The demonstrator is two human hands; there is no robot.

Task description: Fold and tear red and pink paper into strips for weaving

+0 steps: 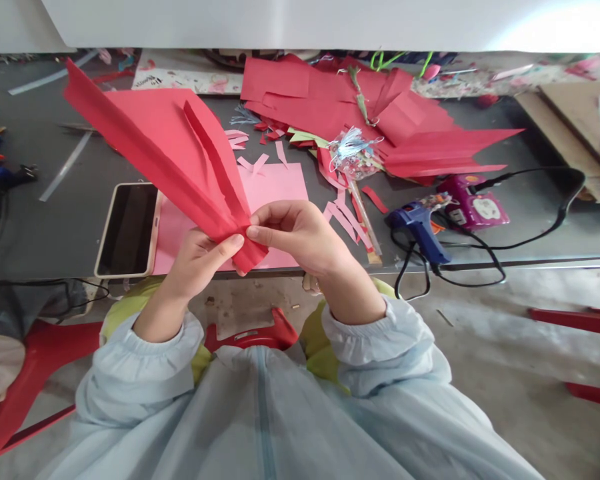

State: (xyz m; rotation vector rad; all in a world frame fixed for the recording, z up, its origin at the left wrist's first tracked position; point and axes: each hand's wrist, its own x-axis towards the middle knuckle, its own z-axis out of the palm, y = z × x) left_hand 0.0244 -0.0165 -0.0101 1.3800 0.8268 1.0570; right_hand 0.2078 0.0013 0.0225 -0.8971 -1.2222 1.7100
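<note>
A folded sheet of red paper (165, 143) is held up over the table's near edge, its pleats pinched together low down and fanning out toward the upper left. My left hand (203, 257) is closed on the gathered end, thumb on top. From the right, my right hand (300, 233) pinches the same gathered spot between thumb and forefinger. Beneath the hands lies a pink sheet (280, 187), partly covered by the red paper. Just left of it is a phone (129, 230) with a dark screen.
Red sheets (325, 100) are piled at the back, with pink strips (343, 220) and a pale blue tassel (353, 147) nearby. A blue glue gun (420, 230) and its looping cable lie right, beside a purple box (475, 203). Cardboard (575, 133) sits far right.
</note>
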